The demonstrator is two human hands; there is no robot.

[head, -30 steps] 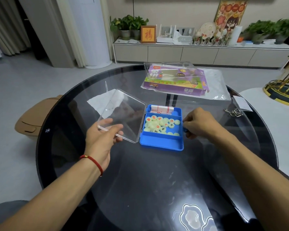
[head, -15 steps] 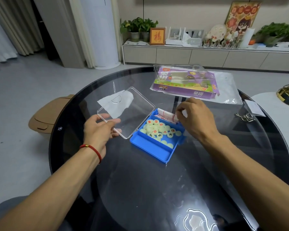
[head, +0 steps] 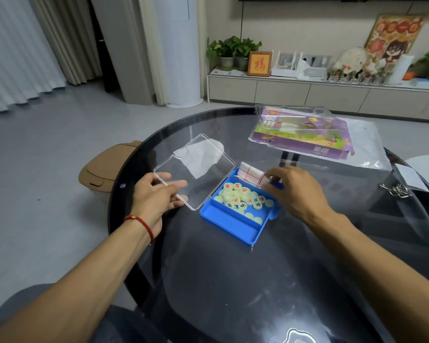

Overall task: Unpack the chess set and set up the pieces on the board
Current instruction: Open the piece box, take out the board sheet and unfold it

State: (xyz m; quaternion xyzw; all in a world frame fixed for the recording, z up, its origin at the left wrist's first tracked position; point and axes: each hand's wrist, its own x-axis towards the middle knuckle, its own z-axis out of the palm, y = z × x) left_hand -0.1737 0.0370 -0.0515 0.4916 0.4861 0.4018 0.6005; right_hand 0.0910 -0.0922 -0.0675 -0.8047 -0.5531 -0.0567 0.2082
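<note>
The blue case (head: 229,225) sits mid-bench, its clear lid (head: 195,170) swung out toward nine o'clock. The left hand (head: 156,198) pinches the lid's near edge; the right hand (head: 296,191) seems to pinch the folded paper board (head: 252,174) at the case's twelve o'clock end, though its fingertips are partly hidden. The board looks light, soft and easily torn: take its free edge. The pale round pieces (head: 240,198) look light and slippery.
</note>
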